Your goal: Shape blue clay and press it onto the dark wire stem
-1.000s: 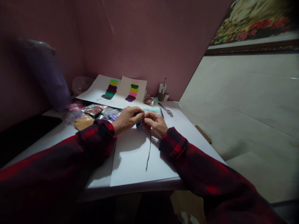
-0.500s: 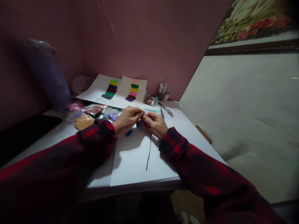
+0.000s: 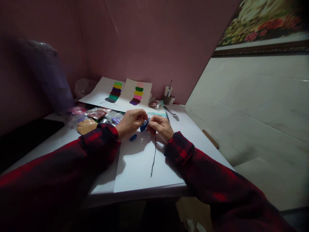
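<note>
Blue lump (image 3: 144, 126) between left hand (image 3: 131, 122) and right hand (image 3: 162, 127), over white paper (image 3: 137, 174).
Fingers of both hands pinched; can't tell what either grips or whether lump is touched. Smaller blue piece (image 3: 133, 138) lies on paper, near side of left hand; dark line (image 3: 153, 158) nearer than right hand.

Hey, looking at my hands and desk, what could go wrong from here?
The small blue piece lies close to the left grip, so a low sweep might knock or squash it. The dark line on the white sheet runs down from near the right grip; I can't tell if it's drawn or laid on, but dragging that hand could smear or shift it. The left cuff looks close to the plastic bags and might nudge them.
</note>
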`<state>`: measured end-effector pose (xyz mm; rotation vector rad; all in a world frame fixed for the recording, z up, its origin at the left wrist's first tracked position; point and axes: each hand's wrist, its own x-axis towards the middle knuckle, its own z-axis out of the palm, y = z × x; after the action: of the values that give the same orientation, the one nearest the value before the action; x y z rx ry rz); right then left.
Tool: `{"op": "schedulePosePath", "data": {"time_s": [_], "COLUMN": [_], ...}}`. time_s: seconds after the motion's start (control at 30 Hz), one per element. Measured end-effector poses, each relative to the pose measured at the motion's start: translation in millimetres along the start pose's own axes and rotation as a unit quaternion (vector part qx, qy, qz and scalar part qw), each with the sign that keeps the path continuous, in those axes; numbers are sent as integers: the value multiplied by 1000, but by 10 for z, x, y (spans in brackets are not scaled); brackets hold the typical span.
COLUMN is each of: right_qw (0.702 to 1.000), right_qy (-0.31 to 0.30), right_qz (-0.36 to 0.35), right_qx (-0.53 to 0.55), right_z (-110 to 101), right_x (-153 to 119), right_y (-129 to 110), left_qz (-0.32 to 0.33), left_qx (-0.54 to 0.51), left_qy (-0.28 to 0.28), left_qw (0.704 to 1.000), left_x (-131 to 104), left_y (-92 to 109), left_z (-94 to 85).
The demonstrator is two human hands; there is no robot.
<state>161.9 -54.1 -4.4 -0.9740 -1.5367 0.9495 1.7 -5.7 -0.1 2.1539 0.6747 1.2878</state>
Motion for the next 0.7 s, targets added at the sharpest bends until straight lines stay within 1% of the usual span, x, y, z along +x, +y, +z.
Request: {"op": "schedulePosePath", "data": {"time_s": [0.07, 0.17, 0.3, 0.4, 0.5, 0.7], "right_qw": [1000, 1000, 1000, 1000, 1000, 1000], "right_qy": [4, 8, 8, 9, 8, 1], "right_qz": [-2, 0, 3, 2, 1, -6], "right_qx": [-5, -9, -6, -10, -10, -13], "right_z": [-7, -19, -28, -27, -24, -25], "right_x": [4, 16, 29, 26, 17, 18], "right_y": [14, 56, 110, 120, 113, 116], "left_qz": [-11, -33, -73, -107, -126, -148], "left_qx": [-2, -50, -108, -108, -103, -100], "left_qy": [0, 11, -1, -16, -33, -37], "left_qw": [1000, 998, 991, 988, 986, 983], "left_x": [1, 4, -5, -15, -15, -6], "left_y": [17, 61, 138, 183, 202, 201], "left_z": [3, 14, 12, -4, -19, -39]}}
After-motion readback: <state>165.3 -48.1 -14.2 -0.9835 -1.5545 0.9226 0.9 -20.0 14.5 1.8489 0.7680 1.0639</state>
